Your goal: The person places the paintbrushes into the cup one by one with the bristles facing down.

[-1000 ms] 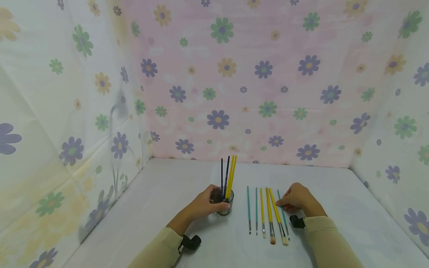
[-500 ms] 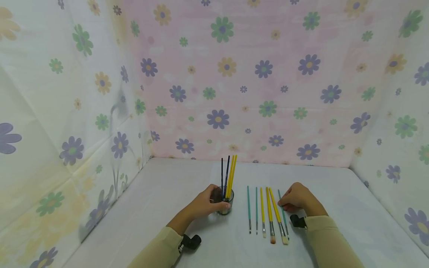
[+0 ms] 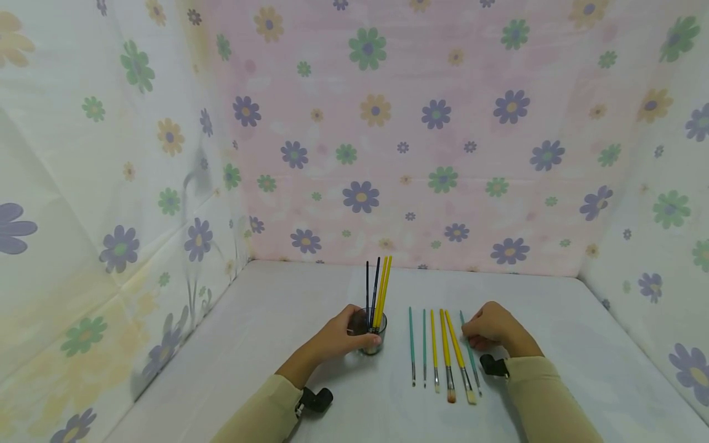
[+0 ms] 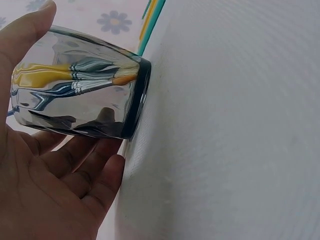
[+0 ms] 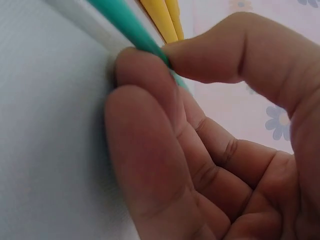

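Note:
My left hand [image 3: 335,337] holds a tinted glass tumbler [image 4: 95,112] standing on the table, thumb on one side and fingers round the other. Inside it lean dark-handled paintbrushes [image 3: 375,289] and yellow-handled paintbrushes [image 3: 383,292], bristles down. My right hand [image 3: 493,327] pinches a thin teal paintbrush [image 5: 127,27] between thumb and fingertip, low over the table. That brush is the rightmost of a row, its tip pointing toward me. Left of it lie several yellow paintbrushes [image 3: 446,351] and two more teal paintbrushes [image 3: 412,344].
A white-covered table [image 3: 299,289] bears everything. Flower-printed cloth [image 3: 410,166] hangs at the back and along both sides. A small black camera [image 3: 317,400] sits at the left wrist, another black camera [image 3: 493,365] at the right.
My right hand has shifted slightly right with the teal paintbrush, widening the gap to the yellow one beside it. The left hand and tumbler stay in place.

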A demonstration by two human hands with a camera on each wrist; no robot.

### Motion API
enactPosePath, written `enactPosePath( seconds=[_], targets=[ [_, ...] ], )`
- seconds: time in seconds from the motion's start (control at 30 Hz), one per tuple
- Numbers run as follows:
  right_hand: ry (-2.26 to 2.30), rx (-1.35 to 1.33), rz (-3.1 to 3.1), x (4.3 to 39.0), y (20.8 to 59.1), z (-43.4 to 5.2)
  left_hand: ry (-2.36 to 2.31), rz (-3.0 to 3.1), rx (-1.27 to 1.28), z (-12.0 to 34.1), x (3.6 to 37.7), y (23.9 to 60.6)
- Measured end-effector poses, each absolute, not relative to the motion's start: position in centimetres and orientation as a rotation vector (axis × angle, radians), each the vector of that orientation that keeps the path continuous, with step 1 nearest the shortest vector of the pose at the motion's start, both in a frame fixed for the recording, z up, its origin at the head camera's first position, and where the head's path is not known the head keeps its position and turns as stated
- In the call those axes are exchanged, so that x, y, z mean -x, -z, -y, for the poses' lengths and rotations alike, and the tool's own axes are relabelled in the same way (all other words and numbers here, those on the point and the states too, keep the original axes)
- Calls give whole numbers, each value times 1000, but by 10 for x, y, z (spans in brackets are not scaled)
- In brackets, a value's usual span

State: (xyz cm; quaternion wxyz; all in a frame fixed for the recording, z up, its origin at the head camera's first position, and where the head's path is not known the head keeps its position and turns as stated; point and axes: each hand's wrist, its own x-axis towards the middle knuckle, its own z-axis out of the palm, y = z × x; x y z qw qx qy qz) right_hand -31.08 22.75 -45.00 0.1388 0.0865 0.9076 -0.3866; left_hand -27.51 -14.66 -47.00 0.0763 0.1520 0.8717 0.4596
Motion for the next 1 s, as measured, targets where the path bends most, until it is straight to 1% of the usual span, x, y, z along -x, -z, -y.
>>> enactPosePath(
  seconds=[0.53, 0.8, 1.0],
  targets=[
    [1240, -196, -2643, 315, 450, -229, -1382, -2607, -460, 147, 276, 472],
    [1346, -156, -2633, 313, 434, -223, -1388, -2598, -461, 148, 277, 472],
    [1450, -25, -2622, 308, 422, -218, -1383, -2601, -455, 148, 277, 471]
  ],
)
